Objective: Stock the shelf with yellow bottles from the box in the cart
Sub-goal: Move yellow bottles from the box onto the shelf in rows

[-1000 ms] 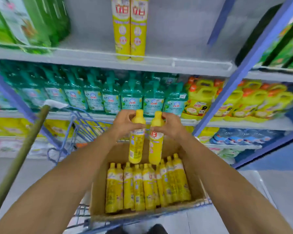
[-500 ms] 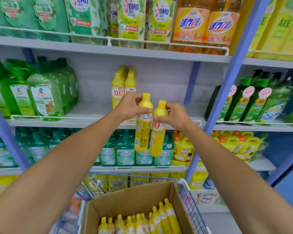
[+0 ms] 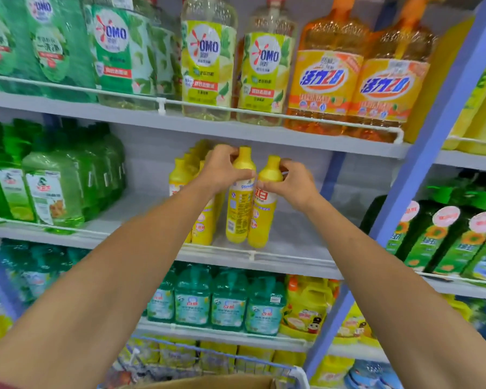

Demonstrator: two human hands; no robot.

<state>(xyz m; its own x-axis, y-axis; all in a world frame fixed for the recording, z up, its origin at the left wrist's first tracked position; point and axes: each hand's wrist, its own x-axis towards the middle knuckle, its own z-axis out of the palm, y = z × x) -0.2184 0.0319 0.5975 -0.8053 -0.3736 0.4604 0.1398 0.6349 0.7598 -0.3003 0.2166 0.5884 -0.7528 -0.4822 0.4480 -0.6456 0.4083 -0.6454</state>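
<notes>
Both arms are stretched up to the middle shelf (image 3: 289, 242), and each hand carries one yellow bottle. The left hand (image 3: 222, 169) is wrapped around the neck of the left yellow bottle (image 3: 237, 209), fingers (image 3: 243, 175) closed across its shoulder just under the cap, barcode label facing out. The right hand (image 3: 289, 183) clamps the right yellow bottle (image 3: 263, 220) the same way, fingers curled over the cap and neck, red-lettered label facing out. The two bottles touch side by side, upright with a slight lean, their bases at the shelf's front edge just behind the white wire rail (image 3: 253, 252); whether they rest on the shelf or hang just above it I cannot tell. Just to their left stands the stocked row of yellow bottles (image 3: 199, 226), running back toward the rear wall; at least four caps show, the rest hidden behind the left hand. Right of the held pair the shelf is bare up to the blue upright (image 3: 421, 164). At the shelf's left end, green detergent bottles (image 3: 54, 192) stand. Down at the bottom edge, the cart's blue wire rim (image 3: 264, 363) and a strip of the cardboard box (image 3: 208, 384) peek in.
</notes>
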